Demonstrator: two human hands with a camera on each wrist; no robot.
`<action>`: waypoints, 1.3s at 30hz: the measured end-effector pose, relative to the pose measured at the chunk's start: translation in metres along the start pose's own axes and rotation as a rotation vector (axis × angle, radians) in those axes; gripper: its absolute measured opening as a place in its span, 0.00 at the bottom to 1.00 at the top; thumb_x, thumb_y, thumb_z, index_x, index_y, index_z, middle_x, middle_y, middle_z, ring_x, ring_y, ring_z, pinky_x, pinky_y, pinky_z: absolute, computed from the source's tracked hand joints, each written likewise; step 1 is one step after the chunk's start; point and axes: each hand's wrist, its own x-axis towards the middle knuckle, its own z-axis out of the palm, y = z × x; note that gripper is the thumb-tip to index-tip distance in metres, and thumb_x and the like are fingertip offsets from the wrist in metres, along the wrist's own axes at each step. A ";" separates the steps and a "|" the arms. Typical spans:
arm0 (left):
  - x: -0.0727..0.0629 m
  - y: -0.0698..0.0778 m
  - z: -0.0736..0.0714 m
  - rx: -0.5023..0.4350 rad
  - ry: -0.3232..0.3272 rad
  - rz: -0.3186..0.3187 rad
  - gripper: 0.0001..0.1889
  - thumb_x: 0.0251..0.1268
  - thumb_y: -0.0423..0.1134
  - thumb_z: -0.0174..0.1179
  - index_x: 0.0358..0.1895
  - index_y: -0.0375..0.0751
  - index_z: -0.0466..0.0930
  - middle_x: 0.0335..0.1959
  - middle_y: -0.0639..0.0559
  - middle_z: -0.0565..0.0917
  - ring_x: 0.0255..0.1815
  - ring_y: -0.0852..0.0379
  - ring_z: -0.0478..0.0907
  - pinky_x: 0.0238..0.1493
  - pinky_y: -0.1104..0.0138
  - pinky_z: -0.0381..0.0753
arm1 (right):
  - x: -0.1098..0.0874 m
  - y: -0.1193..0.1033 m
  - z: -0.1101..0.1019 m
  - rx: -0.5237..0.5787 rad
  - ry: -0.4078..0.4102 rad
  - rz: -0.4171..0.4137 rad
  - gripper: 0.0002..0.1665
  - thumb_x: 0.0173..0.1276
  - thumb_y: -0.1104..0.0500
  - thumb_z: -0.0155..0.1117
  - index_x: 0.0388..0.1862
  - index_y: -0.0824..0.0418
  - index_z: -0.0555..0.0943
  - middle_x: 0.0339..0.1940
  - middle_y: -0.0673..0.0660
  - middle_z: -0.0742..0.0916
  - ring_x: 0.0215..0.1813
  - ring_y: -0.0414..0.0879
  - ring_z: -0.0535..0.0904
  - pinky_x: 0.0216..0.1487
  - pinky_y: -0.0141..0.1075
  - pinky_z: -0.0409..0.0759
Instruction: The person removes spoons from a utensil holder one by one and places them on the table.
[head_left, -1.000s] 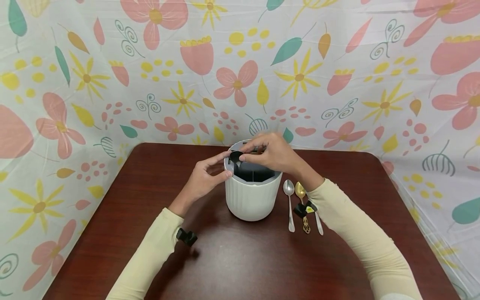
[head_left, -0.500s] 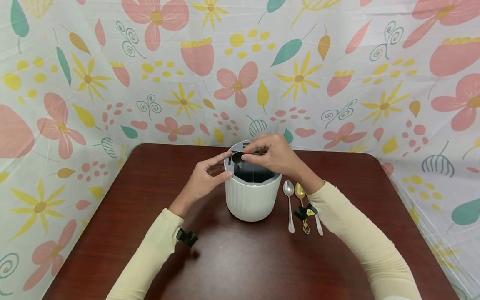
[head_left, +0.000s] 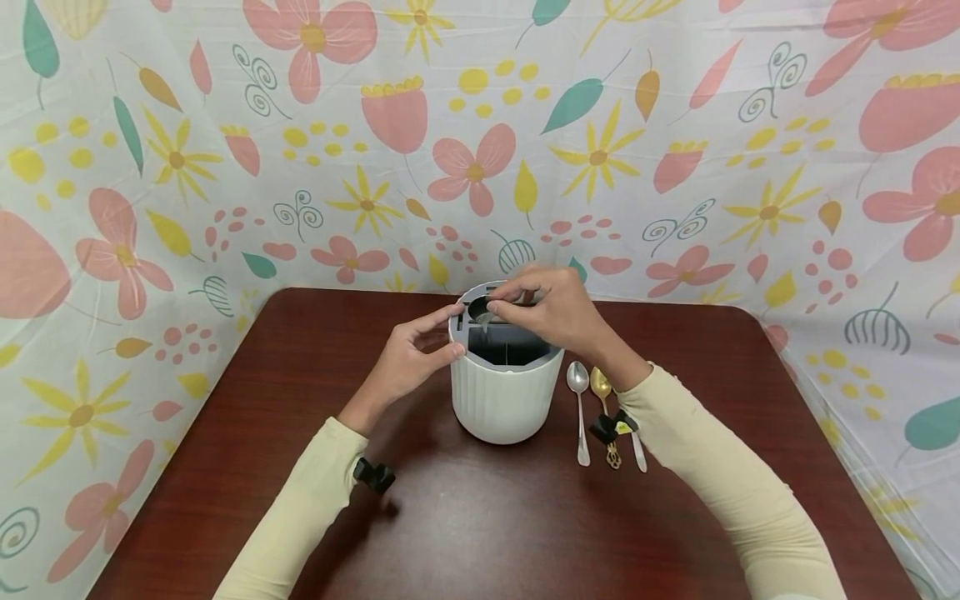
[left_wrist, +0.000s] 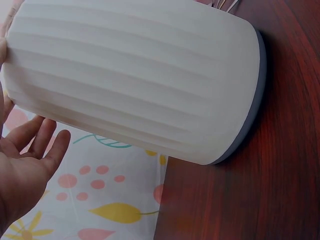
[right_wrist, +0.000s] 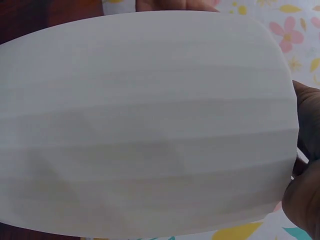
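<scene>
A white ribbed utensil holder (head_left: 504, 407) with a grey divided insert stands upright on the table. Over its back left part, my right hand (head_left: 551, 308) pinches a spoon (head_left: 480, 310) between thumb and fingertips. The spoon's round bowl looks dark, and its lower part goes down toward the insert. My left hand (head_left: 408, 354) touches the holder's left rim with thumb and index finger spread; in the left wrist view the other fingers hang loose beside the wall. The holder's wall fills the right wrist view, hiding the spoon there.
Right of the holder lie a silver spoon (head_left: 577, 379), a golden spoon (head_left: 601, 383) with an ornate handle, and a silver handle (head_left: 638, 454) whose upper end is hidden by the right wrist. A floral cloth (head_left: 375, 167) hangs behind the brown table (head_left: 465, 525).
My right hand has shifted slightly to the right, carrying the spoon's bowl a little right and back over the holder. My left hand has stayed at the rim.
</scene>
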 end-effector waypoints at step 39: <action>-0.001 0.001 0.001 0.001 0.000 -0.008 0.29 0.69 0.40 0.69 0.73 0.49 0.75 0.72 0.53 0.75 0.70 0.50 0.73 0.69 0.41 0.71 | 0.055 -0.037 -0.062 0.102 0.332 -0.167 0.04 0.60 0.70 0.75 0.35 0.70 0.91 0.32 0.41 0.90 0.27 0.40 0.78 0.30 0.28 0.77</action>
